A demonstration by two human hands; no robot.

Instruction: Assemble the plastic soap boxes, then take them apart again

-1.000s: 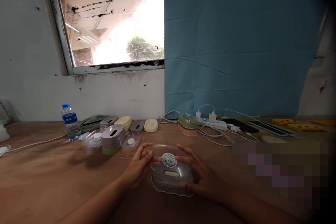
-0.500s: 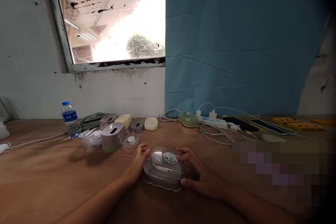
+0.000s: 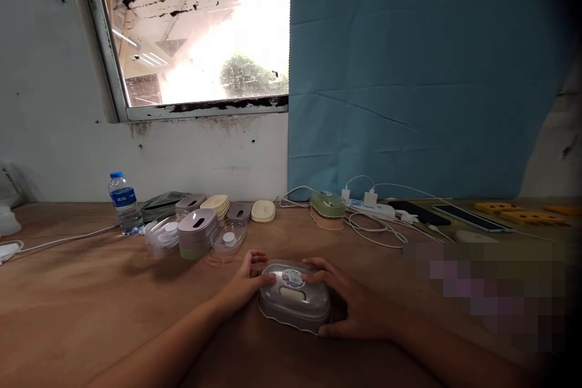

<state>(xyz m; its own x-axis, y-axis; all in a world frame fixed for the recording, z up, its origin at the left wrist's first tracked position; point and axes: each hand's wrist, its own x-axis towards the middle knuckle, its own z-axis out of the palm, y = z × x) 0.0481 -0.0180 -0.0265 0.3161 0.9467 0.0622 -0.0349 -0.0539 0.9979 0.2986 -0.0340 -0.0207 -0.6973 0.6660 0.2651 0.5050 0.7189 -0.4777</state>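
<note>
The person's left forearm and right forearm are slanting inward over the bench toward its back edge. The left hand is holding its fingers bent, thumb pointing right; the right hand is facing it, thumb and forefinger standing wide apart.

A greyish-mauve plastic box with rounded corners sits upright on the brown tabletop, set slightly askew, its right end nearer the viewer. An elongated slot in its top shows something cream-coloured inside, and a pale, wavy edge runs along its base. Over its top lies a transparent, domed plastic cover bearing a round, whitish printed label.
</note>
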